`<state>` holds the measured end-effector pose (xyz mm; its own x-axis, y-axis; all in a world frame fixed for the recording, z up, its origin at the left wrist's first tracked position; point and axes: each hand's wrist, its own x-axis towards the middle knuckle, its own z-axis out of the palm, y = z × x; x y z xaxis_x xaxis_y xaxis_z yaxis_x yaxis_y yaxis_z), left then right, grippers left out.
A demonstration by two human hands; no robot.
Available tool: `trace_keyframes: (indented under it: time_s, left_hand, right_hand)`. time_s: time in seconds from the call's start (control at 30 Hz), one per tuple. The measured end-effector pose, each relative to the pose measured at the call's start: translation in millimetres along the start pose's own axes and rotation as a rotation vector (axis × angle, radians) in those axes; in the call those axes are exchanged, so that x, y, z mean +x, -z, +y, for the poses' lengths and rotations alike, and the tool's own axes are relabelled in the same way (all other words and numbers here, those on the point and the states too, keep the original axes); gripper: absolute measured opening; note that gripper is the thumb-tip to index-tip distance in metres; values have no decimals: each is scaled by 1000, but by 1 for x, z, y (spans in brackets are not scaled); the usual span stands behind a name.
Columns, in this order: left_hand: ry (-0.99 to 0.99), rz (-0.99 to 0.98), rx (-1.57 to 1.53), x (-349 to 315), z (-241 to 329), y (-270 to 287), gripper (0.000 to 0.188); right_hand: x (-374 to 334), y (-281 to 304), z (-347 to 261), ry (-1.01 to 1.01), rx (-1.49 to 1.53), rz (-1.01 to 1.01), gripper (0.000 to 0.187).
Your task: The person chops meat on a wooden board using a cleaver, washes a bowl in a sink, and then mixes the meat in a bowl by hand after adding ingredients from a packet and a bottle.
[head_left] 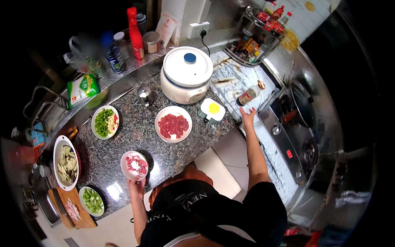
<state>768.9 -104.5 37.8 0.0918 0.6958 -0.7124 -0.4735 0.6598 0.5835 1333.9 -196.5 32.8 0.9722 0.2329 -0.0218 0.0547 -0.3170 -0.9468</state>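
The left hand (136,186) grips a small white bowl of meat (134,165) at the table's (173,154) near edge. The right hand (248,115), open and empty, reaches toward a lying bottle (247,97); closing around it looks like the next need.

Upper part of the clear plastic bag (84,55) at the back wall is blurred. Small jars in the metal corner rack (257,35) are too small to identify. Wooden cutting board (72,210) partly hidden under the green-vegetable bowl (91,200).

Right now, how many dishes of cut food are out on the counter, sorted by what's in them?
Meat: 2, the plate of red meat and the small bowl in the left hand.
Green vegetables: 2, the plate of chopped greens and the small green dish.
Pale slices: 1, the white colander.
Total: 5
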Motion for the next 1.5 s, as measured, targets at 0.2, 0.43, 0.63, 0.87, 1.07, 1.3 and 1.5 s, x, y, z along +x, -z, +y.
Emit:
trace_keyframes:
  time_s: [0.2,0.43,0.63,0.87,1.07,1.3,1.5]
  left_hand:
    - [-118,64,-148,-21,-20,-30,45]
    - [-154,55,-125,-41,-37,-72,49]
    - [-89,29,-32,-45,-45,-79,52]
    - [-21,-116,71,-32,-52,-87,55]
    - [-30,-276,143,-38,-55,-85,50]
    - [-45,-394,201,-44,-48,-69,53]
    - [-73,-405,178,-45,-41,-59,53]
  right_hand:
    - [106,-9,-3,264,-242,162,100]
    - [103,3,-28,391,-333,64,77]
    - [43,55,-41,683,-421,-309,72]
    - [-128,43,-135,592,-592,-991,58]
    - [-222,6,-164,703,-751,-1405,61]
    - [-258,-18,-163,637,-973,-1614,64]
    - [-269,-32,-166,662,-1081,-1642,68]
